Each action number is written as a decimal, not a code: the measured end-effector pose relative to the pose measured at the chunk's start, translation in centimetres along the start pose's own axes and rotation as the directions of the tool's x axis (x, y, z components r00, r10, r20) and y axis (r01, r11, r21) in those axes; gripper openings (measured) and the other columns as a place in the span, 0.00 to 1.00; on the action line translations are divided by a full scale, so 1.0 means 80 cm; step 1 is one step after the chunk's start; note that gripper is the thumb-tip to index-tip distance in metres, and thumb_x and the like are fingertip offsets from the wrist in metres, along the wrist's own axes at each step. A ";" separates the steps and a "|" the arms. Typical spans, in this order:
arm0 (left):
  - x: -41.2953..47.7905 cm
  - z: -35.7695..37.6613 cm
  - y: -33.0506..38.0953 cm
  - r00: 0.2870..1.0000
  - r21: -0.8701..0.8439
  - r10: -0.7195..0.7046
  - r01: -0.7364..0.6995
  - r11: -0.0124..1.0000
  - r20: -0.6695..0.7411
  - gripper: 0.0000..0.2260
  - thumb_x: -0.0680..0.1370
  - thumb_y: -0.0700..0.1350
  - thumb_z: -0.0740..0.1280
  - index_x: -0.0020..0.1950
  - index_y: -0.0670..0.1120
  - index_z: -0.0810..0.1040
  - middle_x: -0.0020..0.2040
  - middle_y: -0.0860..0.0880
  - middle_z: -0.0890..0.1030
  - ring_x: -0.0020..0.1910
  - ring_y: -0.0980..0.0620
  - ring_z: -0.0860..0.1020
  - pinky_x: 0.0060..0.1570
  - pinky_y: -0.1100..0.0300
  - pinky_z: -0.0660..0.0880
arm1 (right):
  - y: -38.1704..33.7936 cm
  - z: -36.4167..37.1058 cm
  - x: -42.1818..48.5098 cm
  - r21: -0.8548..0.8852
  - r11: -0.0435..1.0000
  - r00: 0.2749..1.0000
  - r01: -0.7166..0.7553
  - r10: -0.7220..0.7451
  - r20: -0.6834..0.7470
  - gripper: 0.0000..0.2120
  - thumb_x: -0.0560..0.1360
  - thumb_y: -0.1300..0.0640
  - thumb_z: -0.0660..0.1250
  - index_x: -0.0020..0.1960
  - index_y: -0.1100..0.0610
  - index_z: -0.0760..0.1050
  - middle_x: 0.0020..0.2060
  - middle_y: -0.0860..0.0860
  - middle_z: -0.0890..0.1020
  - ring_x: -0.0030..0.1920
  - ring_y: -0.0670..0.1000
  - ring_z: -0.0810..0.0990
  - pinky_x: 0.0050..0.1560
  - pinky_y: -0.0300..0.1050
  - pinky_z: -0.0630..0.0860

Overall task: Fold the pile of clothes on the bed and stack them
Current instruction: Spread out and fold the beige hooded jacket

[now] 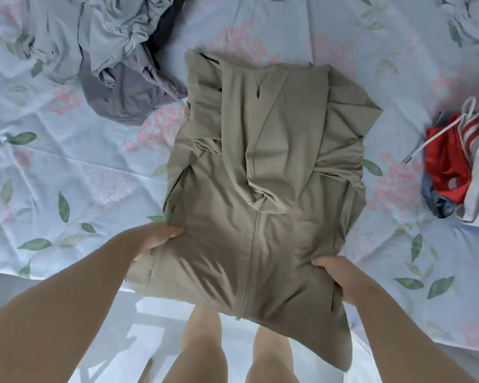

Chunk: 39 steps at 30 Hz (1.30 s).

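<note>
An olive-green zip jacket (263, 167) lies lengthwise on the floral bed sheet (67, 167), its sleeves folded in over the body and its lower end hanging past the bed's near edge. My left hand (158, 239) grips the jacket's left side near the hem. On the other side, my right hand (340, 277) grips the right side, fingers tucked under the cloth. A heap of unfolded clothes, pale grey-green (94, 31) over a darker grey piece (122, 98), sits at the back left. A stack of red, white and grey garments (454, 161) lies at the right edge.
The bed's near edge runs across the lower part of the view, with a pale floor (138, 322) and my bare legs (202, 352) below it. A white drawstring (421, 145) trails from the red garment onto the sheet.
</note>
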<state>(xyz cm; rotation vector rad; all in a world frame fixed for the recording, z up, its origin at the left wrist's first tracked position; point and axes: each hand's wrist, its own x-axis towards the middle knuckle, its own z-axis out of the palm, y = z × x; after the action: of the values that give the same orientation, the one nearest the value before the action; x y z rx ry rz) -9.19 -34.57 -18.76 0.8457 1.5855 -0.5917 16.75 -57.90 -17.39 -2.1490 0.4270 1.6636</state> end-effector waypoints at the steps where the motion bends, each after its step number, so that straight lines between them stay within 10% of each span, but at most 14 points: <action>1: -0.008 -0.009 0.013 0.998 -0.037 -0.030 0.032 0.999 0.052 0.16 0.79 0.50 0.65 0.58 0.38 0.76 0.48 0.40 0.83 0.47 0.43 0.81 0.46 0.52 0.77 | -0.020 -0.007 -0.010 0.061 0.998 0.999 -0.016 0.013 0.046 0.06 0.76 0.60 0.65 0.48 0.64 0.76 0.40 0.58 0.82 0.42 0.56 0.80 0.38 0.47 0.76; 6: -0.037 -0.039 0.098 0.986 -0.487 0.109 -0.036 0.872 0.123 0.13 0.79 0.48 0.63 0.57 0.40 0.77 0.47 0.41 0.82 0.46 0.44 0.80 0.47 0.50 0.76 | -0.112 -0.047 -0.039 0.486 0.867 0.989 0.108 -0.143 0.035 0.13 0.81 0.57 0.57 0.41 0.61 0.73 0.26 0.55 0.80 0.33 0.53 0.79 0.34 0.45 0.76; 9: -0.046 -0.042 0.156 0.949 -0.896 0.315 -0.144 0.419 -0.005 0.12 0.82 0.47 0.56 0.51 0.42 0.76 0.44 0.45 0.81 0.44 0.47 0.79 0.38 0.54 0.76 | -0.150 -0.060 -0.039 0.851 0.494 0.962 0.181 -0.268 -0.048 0.14 0.82 0.58 0.51 0.44 0.57 0.72 0.33 0.52 0.83 0.39 0.50 0.81 0.35 0.43 0.78; 12: -0.045 -0.039 0.194 0.883 -0.995 0.458 -0.103 -0.020 -0.101 0.19 0.83 0.51 0.51 0.70 0.45 0.67 0.63 0.46 0.76 0.61 0.46 0.75 0.58 0.51 0.72 | -0.181 -0.065 -0.021 0.999 0.001 0.951 0.037 -0.307 -0.035 0.16 0.83 0.54 0.50 0.61 0.64 0.68 0.53 0.62 0.79 0.61 0.59 0.76 0.59 0.53 0.73; 16: -0.020 -0.020 0.221 0.860 -0.687 0.415 -0.494 0.533 -0.297 0.19 0.84 0.46 0.50 0.76 0.47 0.58 0.69 0.46 0.69 0.66 0.46 0.70 0.54 0.59 0.72 | -0.204 -0.051 0.010 0.874 0.407 0.949 0.267 -0.269 -0.165 0.08 0.81 0.58 0.55 0.57 0.54 0.71 0.48 0.51 0.78 0.52 0.55 0.78 0.42 0.47 0.79; 21: 0.005 -0.004 0.251 0.872 -0.461 0.354 -0.482 0.745 -0.339 0.20 0.79 0.48 0.64 0.68 0.56 0.62 0.47 0.51 0.74 0.34 0.53 0.76 0.33 0.60 0.74 | -0.237 -0.029 0.050 0.487 0.775 0.914 0.403 -0.315 -0.255 0.19 0.77 0.54 0.66 0.66 0.50 0.66 0.46 0.48 0.75 0.40 0.48 0.76 0.41 0.44 0.76; 26: 0.031 0.005 0.288 0.803 -0.301 0.439 -0.569 0.765 -0.402 0.35 0.75 0.41 0.70 0.71 0.61 0.52 0.51 0.44 0.78 0.35 0.49 0.80 0.32 0.58 0.79 | -0.288 -0.018 0.069 0.590 0.755 0.957 0.288 -0.251 -0.146 0.20 0.74 0.47 0.69 0.60 0.57 0.71 0.49 0.54 0.77 0.43 0.52 0.79 0.34 0.45 0.79; 31: 0.054 -0.005 0.346 0.873 -0.478 0.419 -0.487 0.731 -0.250 0.06 0.81 0.39 0.59 0.44 0.45 0.69 0.33 0.47 0.73 0.18 0.56 0.68 0.22 0.66 0.71 | -0.344 -0.023 0.088 0.645 0.709 0.958 0.284 -0.235 -0.165 0.11 0.75 0.57 0.69 0.56 0.59 0.74 0.38 0.52 0.76 0.34 0.49 0.75 0.23 0.35 0.73; 36: 0.048 -0.043 0.408 0.875 -0.749 0.329 -0.476 0.461 -0.354 0.10 0.83 0.49 0.56 0.45 0.49 0.72 0.29 0.53 0.75 0.22 0.58 0.76 0.27 0.61 0.78 | -0.402 -0.056 0.066 0.861 0.284 0.814 0.421 -0.537 -0.221 0.06 0.81 0.52 0.58 0.51 0.52 0.73 0.38 0.49 0.80 0.40 0.47 0.82 0.46 0.48 0.81; 39: 0.047 -0.047 0.400 0.787 -0.603 0.407 -0.617 0.506 -0.463 0.16 0.82 0.50 0.54 0.69 0.48 0.65 0.50 0.49 0.77 0.44 0.51 0.82 0.45 0.54 0.80 | -0.399 -0.058 0.062 0.613 0.469 0.721 0.636 -0.643 -0.256 0.19 0.82 0.48 0.53 0.73 0.46 0.60 0.63 0.46 0.71 0.63 0.49 0.72 0.62 0.46 0.70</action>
<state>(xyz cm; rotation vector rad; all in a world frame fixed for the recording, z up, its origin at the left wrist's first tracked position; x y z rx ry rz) 13.60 -11.49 -19.23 0.7207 1.4936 0.6291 36.70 -32.11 -17.43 -1.4509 0.1228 0.8732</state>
